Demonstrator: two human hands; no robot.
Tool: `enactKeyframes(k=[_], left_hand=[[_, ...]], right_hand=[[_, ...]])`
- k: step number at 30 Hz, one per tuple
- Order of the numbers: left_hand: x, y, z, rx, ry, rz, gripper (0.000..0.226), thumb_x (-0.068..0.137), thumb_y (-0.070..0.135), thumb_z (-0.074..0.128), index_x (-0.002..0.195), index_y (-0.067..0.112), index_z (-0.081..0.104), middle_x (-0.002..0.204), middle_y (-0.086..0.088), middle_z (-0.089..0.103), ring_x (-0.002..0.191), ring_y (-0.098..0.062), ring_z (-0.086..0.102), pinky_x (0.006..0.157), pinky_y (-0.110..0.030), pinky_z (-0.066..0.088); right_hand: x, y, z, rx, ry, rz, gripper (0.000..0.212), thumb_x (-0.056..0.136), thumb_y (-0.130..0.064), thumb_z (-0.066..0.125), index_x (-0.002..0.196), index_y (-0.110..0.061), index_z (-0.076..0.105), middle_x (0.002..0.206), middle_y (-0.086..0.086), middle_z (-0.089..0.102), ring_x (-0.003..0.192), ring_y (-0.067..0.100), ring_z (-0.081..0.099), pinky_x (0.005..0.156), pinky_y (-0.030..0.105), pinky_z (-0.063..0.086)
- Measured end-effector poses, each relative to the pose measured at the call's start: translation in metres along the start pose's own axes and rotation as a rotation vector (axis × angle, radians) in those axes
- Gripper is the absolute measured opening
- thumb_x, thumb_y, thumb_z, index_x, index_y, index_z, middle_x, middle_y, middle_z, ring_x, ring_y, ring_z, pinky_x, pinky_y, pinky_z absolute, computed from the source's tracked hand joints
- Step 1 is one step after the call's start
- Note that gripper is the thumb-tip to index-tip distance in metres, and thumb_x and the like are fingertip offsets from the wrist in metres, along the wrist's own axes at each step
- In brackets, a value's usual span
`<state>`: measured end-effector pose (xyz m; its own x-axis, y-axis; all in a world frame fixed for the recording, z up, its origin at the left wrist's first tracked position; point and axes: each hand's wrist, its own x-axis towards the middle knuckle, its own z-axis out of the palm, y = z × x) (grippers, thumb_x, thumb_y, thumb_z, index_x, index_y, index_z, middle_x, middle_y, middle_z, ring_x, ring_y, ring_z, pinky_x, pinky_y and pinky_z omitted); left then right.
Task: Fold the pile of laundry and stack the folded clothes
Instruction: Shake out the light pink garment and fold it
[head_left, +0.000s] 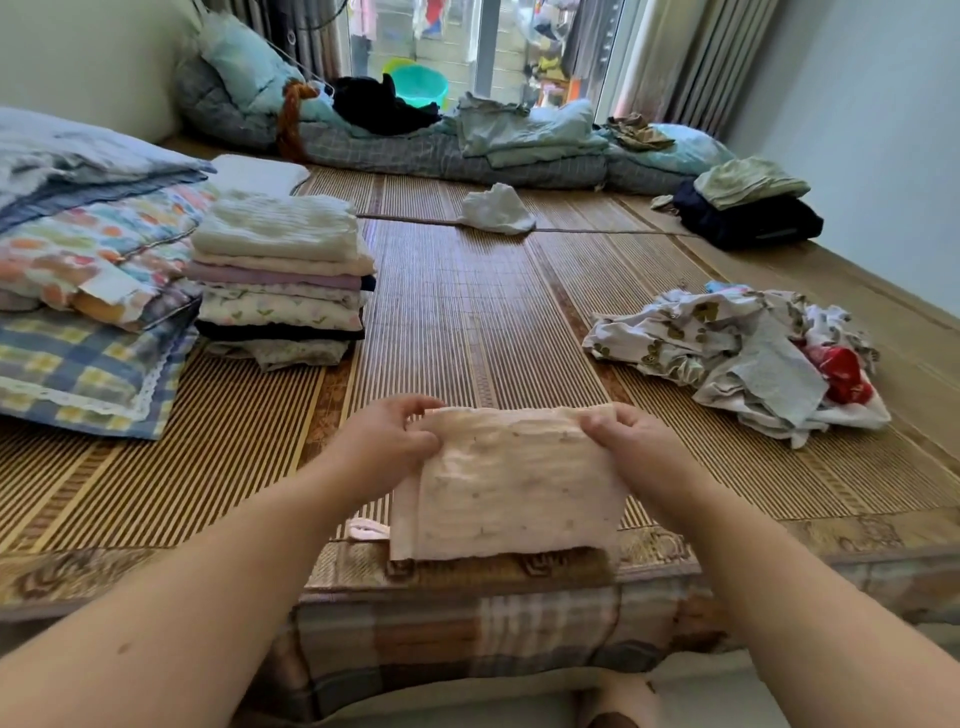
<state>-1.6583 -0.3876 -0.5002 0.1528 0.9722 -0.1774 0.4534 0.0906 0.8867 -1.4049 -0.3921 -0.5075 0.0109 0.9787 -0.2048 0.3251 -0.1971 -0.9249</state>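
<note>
A pale pink speckled cloth (511, 488), folded into a rectangle, hangs over the near edge of the bamboo mat (467, 322). My left hand (387, 441) pinches its top left corner. My right hand (631, 441) grips the top right corner. A stack of folded clothes (283, 275) stands at the left of the mat. A loose pile of unfolded laundry (743, 358), white with prints, grey and red, lies at the right.
Pillows and folded bedding (88, 291) lie far left beside the stack. A crumpled white cloth (496, 210) sits mid-mat further back. Dark and green folded clothes (748, 208) lie at the far right. Quilts (467, 145) line the window side.
</note>
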Motion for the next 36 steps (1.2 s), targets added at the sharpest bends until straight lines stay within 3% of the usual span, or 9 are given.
enactKeyframes(k=[3,6,8,12,19,23,27,30,36], left_hand=[[0.023,-0.012,0.01,0.267,0.144,-0.01,0.051,0.095,0.033,0.055,0.143,0.025,0.039,0.139,-0.002,0.05,0.123,-0.02,0.051,0.09,-0.033,0.049],[0.024,-0.022,0.021,0.636,0.11,0.129,0.059,0.093,0.05,0.049,0.146,0.034,0.03,0.156,0.005,0.026,0.144,-0.017,0.022,0.115,-0.05,0.025],[0.016,-0.021,0.032,0.786,-0.079,0.236,0.061,0.092,0.059,0.042,0.147,0.042,0.021,0.159,0.011,0.01,0.148,-0.015,0.004,0.118,-0.055,0.01],[-0.003,-0.03,0.049,1.019,-0.366,0.264,0.077,0.089,0.068,0.037,0.148,0.045,-0.007,0.159,0.008,-0.015,0.146,-0.018,-0.016,0.116,-0.057,-0.007],[0.015,-0.05,0.027,0.974,-0.138,0.157,0.057,0.101,0.026,0.028,0.147,0.05,0.004,0.162,0.005,-0.004,0.147,-0.021,-0.013,0.113,-0.06,-0.01],[0.033,-0.056,0.011,0.853,0.059,0.032,0.059,0.098,0.028,0.033,0.149,0.045,0.007,0.162,0.002,-0.004,0.147,-0.022,-0.014,0.112,-0.059,-0.009],[0.043,-0.051,0.002,0.786,0.069,-0.044,0.063,0.096,0.042,0.042,0.149,0.043,0.009,0.162,0.002,-0.009,0.147,-0.023,-0.016,0.114,-0.058,-0.007],[0.052,-0.051,-0.007,0.766,0.054,-0.106,0.061,0.095,0.046,0.043,0.148,0.045,0.013,0.161,0.003,-0.01,0.147,-0.022,-0.014,0.114,-0.058,-0.004],[0.076,-0.065,-0.04,0.71,0.074,-0.284,0.064,0.093,0.053,0.042,0.149,0.044,0.012,0.162,0.003,-0.006,0.148,-0.023,-0.009,0.115,-0.06,0.001]], right_hand=[[0.017,0.001,0.009,-0.245,0.109,0.049,0.056,0.092,-0.046,0.056,0.141,-0.024,0.04,0.13,0.003,0.053,0.118,0.025,0.052,0.099,0.048,0.045],[0.0,0.008,0.018,-0.535,0.173,-0.089,0.06,0.093,-0.043,0.056,0.146,-0.028,0.033,0.145,-0.003,0.044,0.13,0.015,0.043,0.104,0.036,0.04],[-0.013,0.017,0.027,-0.665,0.098,-0.211,0.056,0.094,-0.041,0.055,0.145,-0.029,0.036,0.148,-0.01,0.04,0.132,0.007,0.039,0.109,0.029,0.036],[-0.01,0.038,0.042,-1.087,-0.124,-0.144,0.071,0.093,-0.06,0.038,0.152,-0.033,0.01,0.16,-0.013,0.002,0.147,0.007,-0.005,0.119,0.042,0.004],[0.024,0.028,0.069,-1.244,-0.218,-0.028,0.077,0.092,-0.068,0.015,0.153,-0.026,-0.004,0.161,-0.006,-0.011,0.147,0.012,-0.012,0.115,0.052,-0.007],[0.065,0.012,0.093,-1.306,-0.121,0.038,0.086,0.089,-0.071,0.008,0.154,-0.016,0.0,0.162,0.003,-0.002,0.149,0.021,-0.005,0.115,0.055,-0.004],[0.124,-0.011,0.119,-1.368,0.004,0.175,0.089,0.088,-0.073,0.012,0.145,-0.01,0.039,0.15,0.014,0.039,0.139,0.03,0.035,0.113,0.051,0.022],[0.161,-0.042,0.141,-1.369,0.028,0.225,0.082,0.091,-0.07,0.019,0.133,-0.008,0.052,0.137,0.015,0.053,0.121,0.031,0.052,0.095,0.041,0.041],[0.213,-0.07,0.153,-1.211,0.117,-0.016,0.063,0.089,-0.066,0.042,0.121,-0.014,0.057,0.12,0.009,0.061,0.104,0.026,0.059,0.086,0.039,0.051]])
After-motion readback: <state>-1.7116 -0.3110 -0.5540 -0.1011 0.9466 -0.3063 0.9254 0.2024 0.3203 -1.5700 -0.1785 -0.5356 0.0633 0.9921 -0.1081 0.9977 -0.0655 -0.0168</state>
